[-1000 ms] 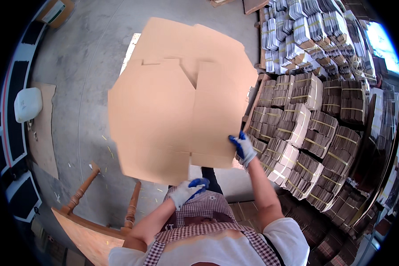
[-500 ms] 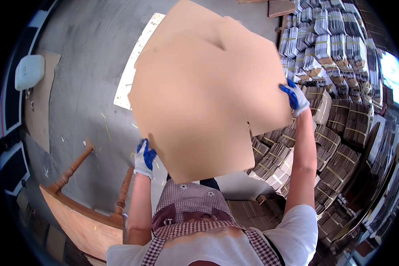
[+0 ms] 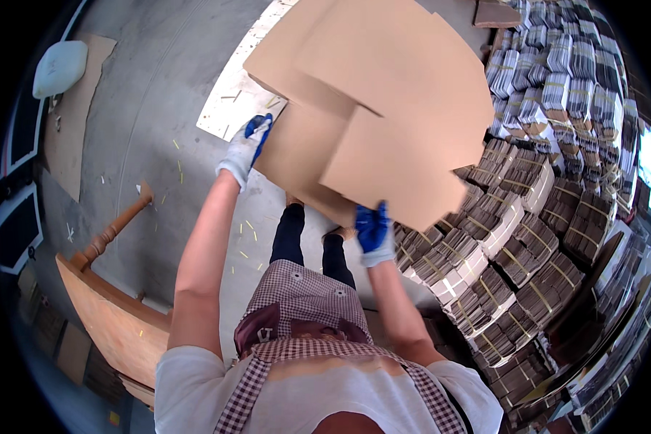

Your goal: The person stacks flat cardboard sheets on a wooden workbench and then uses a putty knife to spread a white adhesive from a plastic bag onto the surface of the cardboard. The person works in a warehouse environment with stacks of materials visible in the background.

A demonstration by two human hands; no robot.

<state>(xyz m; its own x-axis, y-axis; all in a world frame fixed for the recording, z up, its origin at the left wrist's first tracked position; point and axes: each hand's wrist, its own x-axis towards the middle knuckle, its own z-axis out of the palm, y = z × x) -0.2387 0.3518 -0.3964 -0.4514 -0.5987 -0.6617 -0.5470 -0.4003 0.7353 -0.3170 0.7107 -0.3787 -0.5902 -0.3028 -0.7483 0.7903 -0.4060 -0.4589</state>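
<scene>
A large brown cardboard sheet (image 3: 405,79) with slits and flaps hangs in front of me, raised above the floor. One flap folds over, with a shaded layer of board showing beneath it. My left hand (image 3: 247,148), in a white glove with blue palm and fingers, is closed on its left edge. At the near edge, my right hand (image 3: 375,235), gloved the same way, grips the cardboard with its blue fingers. Below and to the left, partly covered by the cardboard, lies a white speckled board (image 3: 233,101) with thin yellowish strips on it.
Several strapped bundles of cardboard (image 3: 535,239) are stacked at right, with grey-white bundles (image 3: 557,65) behind. A wooden table (image 3: 112,311) with turned legs lies at lower left. A white plastic jug (image 3: 60,69) stands at far left. Yellow strap scraps (image 3: 181,173) litter the grey floor.
My right hand has gone from the cardboard's right side to its near edge, down and left. My left hand has moved up. The cardboard has turned and shifted away and right.
</scene>
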